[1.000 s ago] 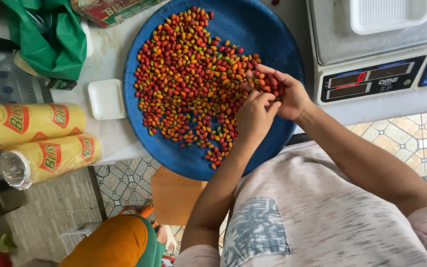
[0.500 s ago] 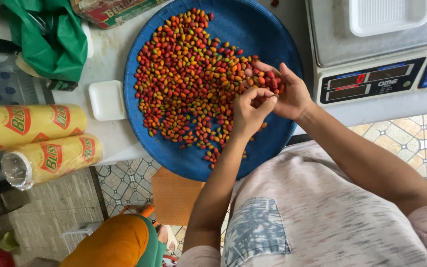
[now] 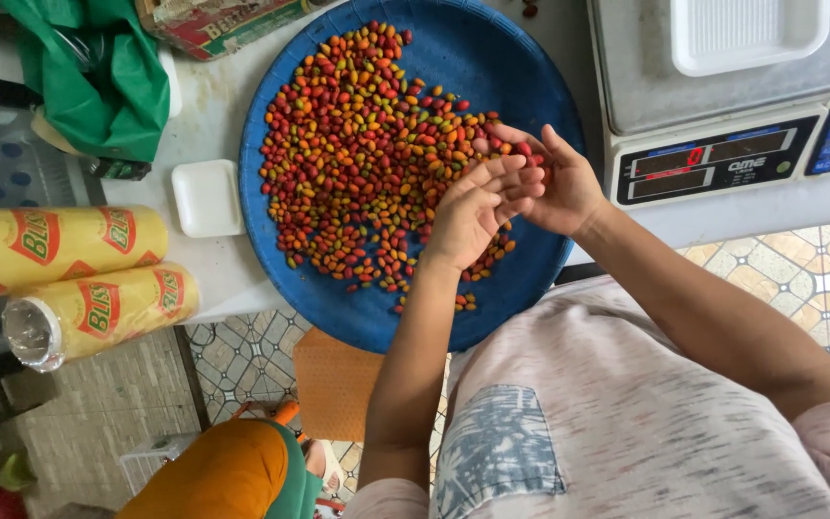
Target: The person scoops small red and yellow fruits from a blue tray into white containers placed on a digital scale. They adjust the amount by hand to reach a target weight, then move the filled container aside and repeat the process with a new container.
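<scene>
Single head cam, looks straight down, close range. Wearer's torso at btm edge, blue tray (image 3: 492, 58) upper centre, scale (image 3: 722, 144) top right. No 2nd view.

Tray (image 3: 530, 67): set on the table (image 3: 213, 279), holding the peppers (image 3: 367, 144).
Hands: left hand (image 3: 473, 207) and right hand (image 3: 559, 187) met over the tray's right side.
Scale (image 3: 722, 106): placed right of the tray, a dish (image 3: 746, 34) on it.
Rolls (image 3: 79, 274): laid left of the tray.

Two yellow film rolls (image 3: 74, 274) with red oval labels lie at the desk's left edge. A printed carton (image 3: 218, 24), perhaps cardboard, sits top centre. The scale's dark screen (image 3: 708, 161) glows red, right.
</scene>
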